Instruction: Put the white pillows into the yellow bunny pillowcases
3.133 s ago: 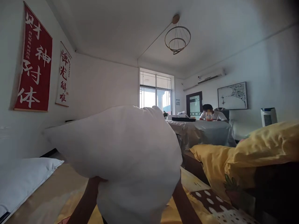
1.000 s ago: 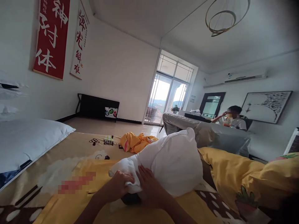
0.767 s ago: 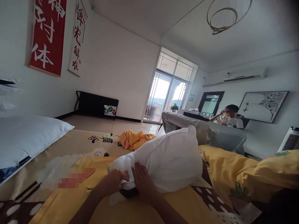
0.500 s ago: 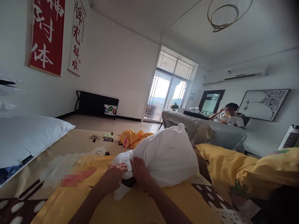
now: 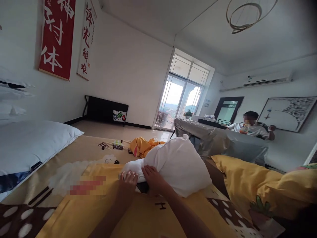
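Note:
A white pillow (image 5: 182, 167) lies bunched on the patterned bedding, its near-left end gathered and narrow. My left hand (image 5: 128, 181) grips that narrow end, fingers curled over the top. Just right of it, my right hand (image 5: 152, 178) is closed on the pillow where it starts to widen. Between my hands a dark patch (image 5: 142, 187) of the pillow shows. Beneath lies a flat yellow cloth (image 5: 104, 205) with dark lettering and a blurred reddish print. My palms and thumbs are mostly hidden.
A white pillow with a dark blue band (image 5: 37, 138) lies at left, a yellow pillow (image 5: 267, 185) at right. Crumpled orange cloth (image 5: 142, 147) lies behind. Beyond the bed, a person (image 5: 250, 125) sits at a plastic-covered table (image 5: 220, 142).
The pillow's narrow tip, which stuck out below my left hand, is now tucked up under my fingers. The pillow slumps lower. The person's raised hand has come down from the head.

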Tool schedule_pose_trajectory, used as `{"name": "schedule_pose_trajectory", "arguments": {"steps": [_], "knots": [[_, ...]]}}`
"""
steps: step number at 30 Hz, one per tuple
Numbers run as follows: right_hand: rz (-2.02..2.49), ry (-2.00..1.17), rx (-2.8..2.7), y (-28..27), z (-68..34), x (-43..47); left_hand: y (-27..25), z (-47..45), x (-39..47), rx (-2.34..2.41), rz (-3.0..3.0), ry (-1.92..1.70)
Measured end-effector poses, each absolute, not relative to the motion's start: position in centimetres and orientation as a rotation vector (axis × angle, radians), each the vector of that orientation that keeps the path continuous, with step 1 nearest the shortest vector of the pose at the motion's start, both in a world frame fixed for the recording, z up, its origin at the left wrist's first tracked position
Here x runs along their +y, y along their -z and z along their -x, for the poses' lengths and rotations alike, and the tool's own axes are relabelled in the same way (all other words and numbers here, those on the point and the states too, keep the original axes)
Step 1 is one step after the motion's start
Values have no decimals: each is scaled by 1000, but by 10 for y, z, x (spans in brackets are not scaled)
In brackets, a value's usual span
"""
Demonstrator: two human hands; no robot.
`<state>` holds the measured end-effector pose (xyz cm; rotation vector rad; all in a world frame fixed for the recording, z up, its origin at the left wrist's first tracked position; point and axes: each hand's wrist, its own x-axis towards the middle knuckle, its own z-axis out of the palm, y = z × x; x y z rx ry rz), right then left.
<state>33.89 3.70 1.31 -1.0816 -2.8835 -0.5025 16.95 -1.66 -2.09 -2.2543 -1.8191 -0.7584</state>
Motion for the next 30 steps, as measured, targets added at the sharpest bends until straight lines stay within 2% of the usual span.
{"name": "schedule_pose_trajectory", "arguments": {"steps": [4,8,11,16,23,26,30], "knots": [[1071,500,-2853,-2,-341,33,16,-164,-17,-1843,2284,820],[1121,697,-2531,26,-334,37,15,-165,-19,-1848,2325,876],[1177,724,-2356,43,-325,45,13,-165,-20,-1812,2381,865],[1142,728,-2305,40,-322,61,0,-166,-26,-1746,2451,822],[1099,835,-2205,-40,-368,65,-48,-180,-83,-1185,2412,1430],[1099,889,-2159,-96,-400,55,-50,-187,-94,-1177,2652,1193],[1102,1003,-2083,-176,-446,39,-10,-197,-74,-1394,2961,618]]}}
